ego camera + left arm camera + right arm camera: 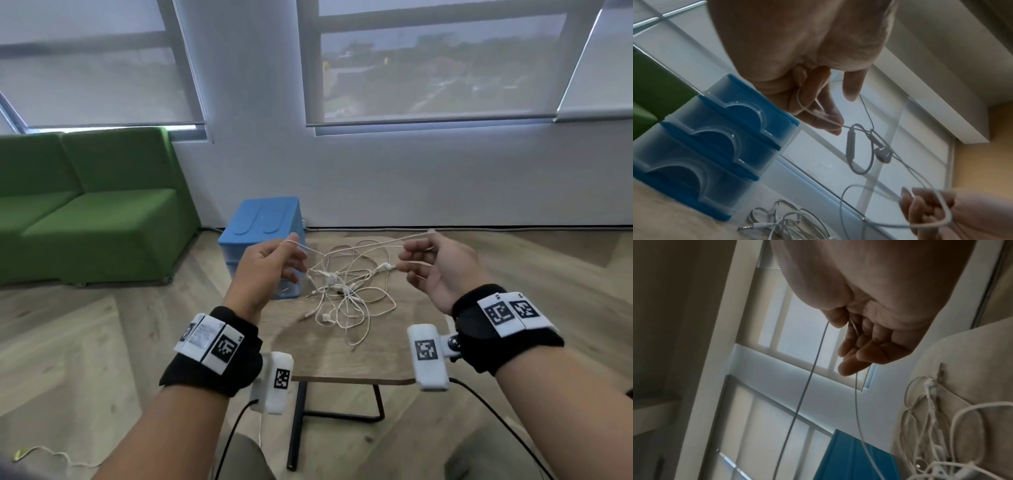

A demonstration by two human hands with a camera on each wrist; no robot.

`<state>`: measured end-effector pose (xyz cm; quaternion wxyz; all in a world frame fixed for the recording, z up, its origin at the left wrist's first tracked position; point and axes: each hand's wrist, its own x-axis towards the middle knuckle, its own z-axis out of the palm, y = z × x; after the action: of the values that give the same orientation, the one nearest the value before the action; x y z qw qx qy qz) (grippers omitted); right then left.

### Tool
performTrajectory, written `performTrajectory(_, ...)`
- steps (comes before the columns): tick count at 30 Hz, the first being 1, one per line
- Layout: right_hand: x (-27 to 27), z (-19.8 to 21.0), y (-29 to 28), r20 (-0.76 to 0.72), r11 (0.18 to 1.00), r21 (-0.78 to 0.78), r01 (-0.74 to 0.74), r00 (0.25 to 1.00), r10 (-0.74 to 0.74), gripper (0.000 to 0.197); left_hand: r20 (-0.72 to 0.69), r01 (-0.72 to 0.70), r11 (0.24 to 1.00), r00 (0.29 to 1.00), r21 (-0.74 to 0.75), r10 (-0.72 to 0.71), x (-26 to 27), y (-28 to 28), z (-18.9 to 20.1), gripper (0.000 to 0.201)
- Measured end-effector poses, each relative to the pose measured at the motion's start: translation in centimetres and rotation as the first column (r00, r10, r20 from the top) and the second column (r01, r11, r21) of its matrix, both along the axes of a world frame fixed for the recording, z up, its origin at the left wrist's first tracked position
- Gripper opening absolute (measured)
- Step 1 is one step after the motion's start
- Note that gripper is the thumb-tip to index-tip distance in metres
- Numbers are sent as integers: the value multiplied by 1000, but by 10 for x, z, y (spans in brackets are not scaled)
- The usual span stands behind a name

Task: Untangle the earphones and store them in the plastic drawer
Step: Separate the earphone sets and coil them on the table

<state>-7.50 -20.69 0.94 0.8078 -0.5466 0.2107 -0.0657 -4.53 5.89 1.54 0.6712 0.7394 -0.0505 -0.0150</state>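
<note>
A green sofa (92,209) stands far out to the left of both hands, against the wall under the window blinds (102,65). Nearer in, the plastic drawer (263,226), a blue unit with clear drawer fronts, sits at the back left corner of the small wooden table (342,363), directly behind the left hand (270,263); the left wrist view shows its stacked clear fronts (715,146) just beside the fingers.

The left hand is raised above the table with thumb and fingers curled, pinching a white cord of the earphones (346,287). In the left wrist view the cord loops round the fingers (818,110) and leaves the fingertips toward an inline remote and one earbud (882,154) that hang in the air between the two hands.

Below and between the hands, most of the earphones lie in a loose tangle on the tabletop, with jack plugs and earbuds poking out on the side nearer the left hand.

The right hand (438,267) is held up at about the same height, palm turned inward, its fingers curled round cord strands. One strand runs taut from its top across to the left hand, and another passes through the fingertips down to the tangle. The right wrist view shows two strands (807,386) dropping from the closed fingers (859,350).
</note>
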Motion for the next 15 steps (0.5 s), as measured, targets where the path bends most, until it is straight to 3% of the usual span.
performTrajectory(3,1,-19,0,-46,999,12,42,998,-42,41,-123,63,995,991,77,-54,-1,-3,1,57)
performTrajectory(6,2,-36,4,-105,993,-84,80,991,-89,28,-193,131,990,974,51,-119,-2,-7,-1,74)
performTrajectory(10,6,-50,8,-192,951,-307,29,977,-92,20,-208,126,992,970,9,-121,-4,-15,-2,70)
performTrajectory(12,5,-52,11,-126,891,-452,26,988,-93,34,-208,113,993,972,16,-108,-3,-18,-3,63)
performTrajectory(15,-8,-39,25,56,712,-698,75,997,-51,57,-204,97,995,974,3,-95,-4,-23,-4,58)
